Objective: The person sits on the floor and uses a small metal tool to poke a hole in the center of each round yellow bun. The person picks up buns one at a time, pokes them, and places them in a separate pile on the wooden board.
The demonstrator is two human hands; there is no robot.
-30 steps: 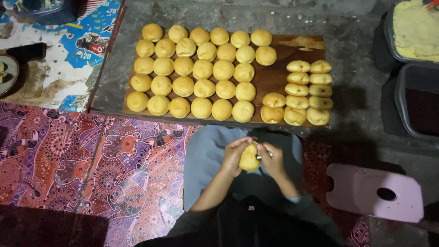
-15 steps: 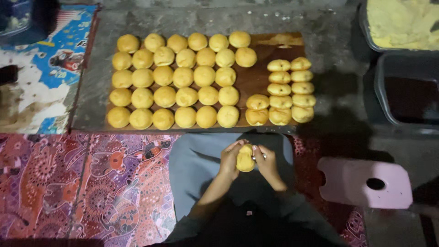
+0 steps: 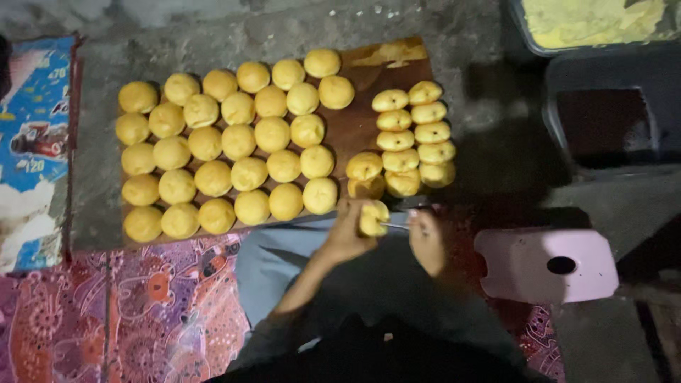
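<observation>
My left hand holds a yellow dough ball just below the near edge of a brown wooden board. My right hand grips a thin metal tool whose tip touches the ball. On the board lie several round yellow dough balls in rows on the left. At the right stand two columns of flatter, dented dough pieces.
A pink plastic stool stands right of my lap. A dark tub and a tub of yellow dough sit at the upper right. Patterned cloth covers the floor at lower left, a printed mat at left.
The view has swung, so the board sits further left and lower. My hands with the dough ball have risen toward the board's edge, and the tool now touches the ball.
</observation>
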